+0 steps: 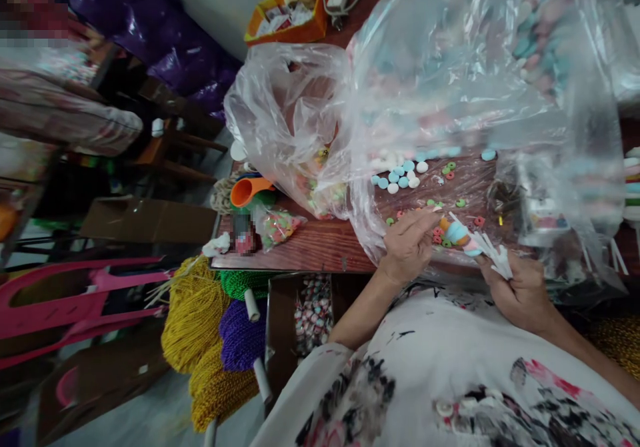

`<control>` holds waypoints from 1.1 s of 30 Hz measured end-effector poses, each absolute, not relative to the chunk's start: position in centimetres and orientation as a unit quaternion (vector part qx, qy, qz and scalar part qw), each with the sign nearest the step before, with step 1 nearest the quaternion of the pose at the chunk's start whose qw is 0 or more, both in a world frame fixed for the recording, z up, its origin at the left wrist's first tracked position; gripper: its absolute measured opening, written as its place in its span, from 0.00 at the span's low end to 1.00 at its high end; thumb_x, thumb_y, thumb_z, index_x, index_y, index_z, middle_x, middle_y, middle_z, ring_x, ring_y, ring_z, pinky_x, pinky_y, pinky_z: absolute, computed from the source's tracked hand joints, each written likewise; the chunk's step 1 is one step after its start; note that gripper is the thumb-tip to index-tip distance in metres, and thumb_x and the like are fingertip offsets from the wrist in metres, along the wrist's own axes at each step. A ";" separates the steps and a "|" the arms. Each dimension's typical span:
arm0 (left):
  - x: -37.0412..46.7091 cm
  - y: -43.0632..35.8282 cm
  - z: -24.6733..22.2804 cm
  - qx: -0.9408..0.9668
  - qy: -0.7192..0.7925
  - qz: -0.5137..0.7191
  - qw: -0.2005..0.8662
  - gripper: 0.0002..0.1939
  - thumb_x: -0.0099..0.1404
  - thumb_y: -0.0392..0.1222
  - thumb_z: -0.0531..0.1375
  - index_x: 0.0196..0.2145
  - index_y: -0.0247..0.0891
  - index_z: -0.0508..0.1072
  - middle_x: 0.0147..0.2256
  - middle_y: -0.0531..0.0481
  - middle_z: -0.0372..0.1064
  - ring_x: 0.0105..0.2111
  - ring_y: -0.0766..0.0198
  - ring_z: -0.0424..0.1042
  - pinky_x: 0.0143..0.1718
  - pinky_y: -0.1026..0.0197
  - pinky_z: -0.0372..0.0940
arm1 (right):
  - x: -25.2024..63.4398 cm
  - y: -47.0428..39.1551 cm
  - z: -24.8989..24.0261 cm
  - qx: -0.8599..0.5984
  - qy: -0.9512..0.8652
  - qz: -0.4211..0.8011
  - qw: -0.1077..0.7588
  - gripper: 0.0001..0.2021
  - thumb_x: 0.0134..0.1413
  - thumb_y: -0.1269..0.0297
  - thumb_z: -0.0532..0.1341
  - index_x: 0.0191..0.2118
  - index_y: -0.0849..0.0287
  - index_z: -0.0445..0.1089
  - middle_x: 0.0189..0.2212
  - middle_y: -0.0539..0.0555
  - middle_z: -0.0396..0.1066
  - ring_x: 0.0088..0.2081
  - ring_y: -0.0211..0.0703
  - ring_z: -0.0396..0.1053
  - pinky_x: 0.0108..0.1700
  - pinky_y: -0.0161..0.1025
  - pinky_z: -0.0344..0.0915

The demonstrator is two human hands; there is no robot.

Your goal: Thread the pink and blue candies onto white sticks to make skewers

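Observation:
My left hand is at the table's front edge, fingers bent and pressed together. Its fingertips meet one end of a short row of blue and orange candies. At the row's other end is my right hand, closed round a bunch of thin white strips. Whether the strips run through the candies I cannot tell. Small green and red candy rings lie on clear plastic just beyond my fingers. Farther back are loose blue and white tablet candies.
A large clear bag of pastel candies covers the back. Left of it are an orange scoop, a small bag of candy rings and an orange tray. Yellow cord bundles and a pink chair stand lower left.

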State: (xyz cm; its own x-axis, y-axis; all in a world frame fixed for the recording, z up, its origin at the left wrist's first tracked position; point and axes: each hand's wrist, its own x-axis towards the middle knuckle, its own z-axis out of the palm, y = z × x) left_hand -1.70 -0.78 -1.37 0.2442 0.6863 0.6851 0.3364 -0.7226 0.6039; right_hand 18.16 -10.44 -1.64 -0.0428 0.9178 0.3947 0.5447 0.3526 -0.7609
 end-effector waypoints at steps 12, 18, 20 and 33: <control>-0.8 0.2 -1.5 0.627 0.363 0.557 0.406 0.19 0.66 0.42 0.67 0.54 0.45 0.78 0.49 0.45 0.76 0.47 0.62 0.78 0.49 0.60 0.74 | 17.1 -10.0 -3.1 -0.526 -0.668 0.245 0.466 0.09 0.58 0.79 0.58 0.35 0.56 0.70 0.21 0.44 0.63 0.20 0.33 0.58 0.25 0.32 0.56; -1.6 0.1 -0.4 0.660 0.328 0.501 0.454 0.14 0.69 0.42 0.64 0.51 0.44 0.80 0.52 0.43 0.78 0.53 0.57 0.78 0.58 0.52 0.72 | 17.3 -10.2 -3.2 -0.546 -0.649 0.258 0.463 0.11 0.60 0.74 0.59 0.27 0.56 0.63 0.20 0.45 0.62 0.20 0.33 0.57 0.24 0.33 0.55; -1.2 -0.4 -0.9 0.622 0.357 0.512 0.472 0.12 0.70 0.44 0.63 0.48 0.43 0.81 0.50 0.45 0.80 0.52 0.58 0.79 0.58 0.52 0.72 | 17.3 -10.3 -3.3 -0.545 -0.642 0.265 0.470 0.12 0.61 0.74 0.59 0.26 0.56 0.62 0.19 0.45 0.61 0.20 0.33 0.57 0.24 0.33 0.54; 2.1 -1.9 -1.6 0.291 0.414 0.572 0.645 0.19 0.57 0.55 0.72 0.40 0.40 0.79 0.38 0.50 0.82 0.41 0.57 0.82 0.46 0.54 0.76 | 17.4 -11.6 -4.4 -0.552 -0.596 0.298 0.501 0.07 0.63 0.70 0.60 0.32 0.56 0.68 0.20 0.45 0.61 0.21 0.35 0.57 0.25 0.36 0.54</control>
State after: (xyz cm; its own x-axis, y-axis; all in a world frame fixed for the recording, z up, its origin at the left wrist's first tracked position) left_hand 2.08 -1.86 -1.61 0.0030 0.9796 -0.2010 -0.4974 0.1758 0.8495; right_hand 17.40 -11.64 -4.45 0.1109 0.9568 0.2688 0.3591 0.2136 -0.9085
